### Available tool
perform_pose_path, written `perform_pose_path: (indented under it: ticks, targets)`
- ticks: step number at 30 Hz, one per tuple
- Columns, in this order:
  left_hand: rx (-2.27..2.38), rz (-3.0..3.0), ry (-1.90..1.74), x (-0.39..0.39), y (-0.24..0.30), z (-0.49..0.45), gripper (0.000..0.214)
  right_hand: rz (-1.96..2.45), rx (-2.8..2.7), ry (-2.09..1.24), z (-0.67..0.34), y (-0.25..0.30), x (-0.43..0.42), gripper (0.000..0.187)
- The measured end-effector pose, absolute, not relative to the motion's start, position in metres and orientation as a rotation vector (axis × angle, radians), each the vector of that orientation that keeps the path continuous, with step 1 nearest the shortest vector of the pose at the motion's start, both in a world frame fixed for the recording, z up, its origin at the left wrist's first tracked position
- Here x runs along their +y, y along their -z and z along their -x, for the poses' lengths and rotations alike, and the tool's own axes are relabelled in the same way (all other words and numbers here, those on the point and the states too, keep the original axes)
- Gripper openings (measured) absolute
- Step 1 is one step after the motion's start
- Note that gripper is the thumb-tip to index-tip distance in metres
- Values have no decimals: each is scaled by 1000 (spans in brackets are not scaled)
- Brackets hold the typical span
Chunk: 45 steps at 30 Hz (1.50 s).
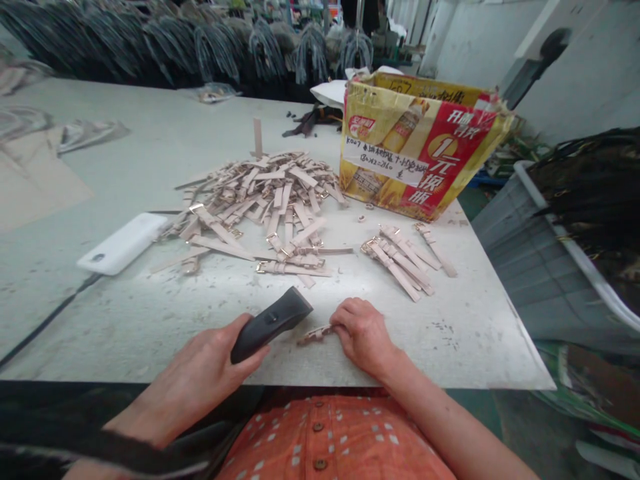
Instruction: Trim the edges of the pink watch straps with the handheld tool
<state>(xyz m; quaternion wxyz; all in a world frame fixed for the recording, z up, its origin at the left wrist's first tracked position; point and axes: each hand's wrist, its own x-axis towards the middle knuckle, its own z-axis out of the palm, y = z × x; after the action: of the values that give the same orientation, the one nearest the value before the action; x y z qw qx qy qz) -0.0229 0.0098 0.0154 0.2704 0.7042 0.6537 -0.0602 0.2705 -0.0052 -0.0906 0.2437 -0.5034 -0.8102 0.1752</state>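
Observation:
My left hand (205,373) grips a dark handheld tool (273,323) near the table's front edge, its tip pointing right and up. My right hand (363,333) pinches the end of a single pale pink strap (315,334) that lies flat on the table, just under the tool's tip. Beyond my hands a big loose pile of the same pink straps (265,200) with small metal buckles spreads over the middle. A smaller, tidier bunch of straps (403,257) lies to the right of it.
A yellow and red cardboard box (420,157) with a handwritten label stands at the back right. A white flat device (123,243) with a cable lies left. A grey plastic crate (545,267) holding dark items stands off the grey table's (125,320) right edge. Dark bundles line the back.

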Motion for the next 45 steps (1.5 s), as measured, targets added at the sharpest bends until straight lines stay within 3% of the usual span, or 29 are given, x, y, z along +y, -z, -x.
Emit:
perform_pose_path:
  ticks: [10,21,28,38,45]
  targets:
    - [1598,-1805,314,-22,-22,28,43,1022,-2220,-240,-282,97,-23,12]
    - [1529,-1863,406,-21,-21,-6,24,998,-2083,-640,-284,99,-16,12]
    - [1530,-1878,287,-10,-21,-20,19,1215,-1946,-873,-286,96,-11,29]
    - [1693,-1837,102,-12,-4,21,41,1244,-1942,-906,-283,97,-12,41]
    - [1533,-1843,227,-12,-16,12,31,1214,-1948,-876,-282,98,-12,41]
